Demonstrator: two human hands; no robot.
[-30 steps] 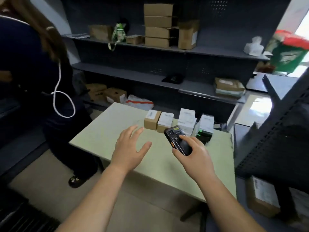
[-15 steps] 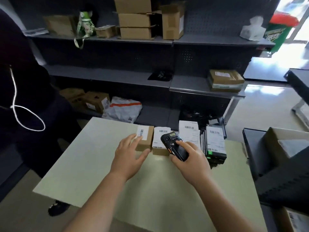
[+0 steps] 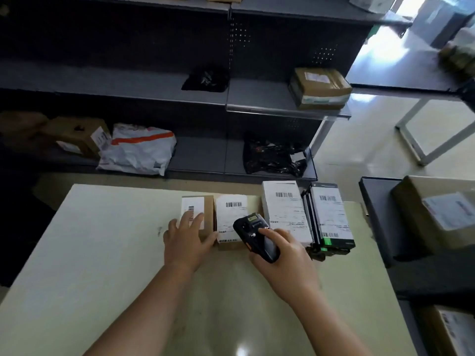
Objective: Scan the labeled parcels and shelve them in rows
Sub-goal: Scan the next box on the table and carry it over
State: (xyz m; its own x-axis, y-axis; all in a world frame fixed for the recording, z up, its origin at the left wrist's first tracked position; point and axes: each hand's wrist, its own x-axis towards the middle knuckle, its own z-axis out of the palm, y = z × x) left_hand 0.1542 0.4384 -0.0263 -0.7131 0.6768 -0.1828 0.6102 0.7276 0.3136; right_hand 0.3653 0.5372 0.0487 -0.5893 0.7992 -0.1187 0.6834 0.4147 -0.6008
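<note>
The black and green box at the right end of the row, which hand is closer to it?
Right. The right hand, gripping the handheld scanner, is just left of the black and green box. The left hand rests on the brown parcel at the row's far left end.

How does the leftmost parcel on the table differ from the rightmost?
The left parcel is brown cardboard; the right parcel is black with a green strip. The left parcel's label covers part of its top; the right parcel's covers nearly all. The left hand rests its fingers on the left parcel; no hand touches the right parcel. The right parcel looks longer. Both lie in one row on the table, barcodes up.
</note>
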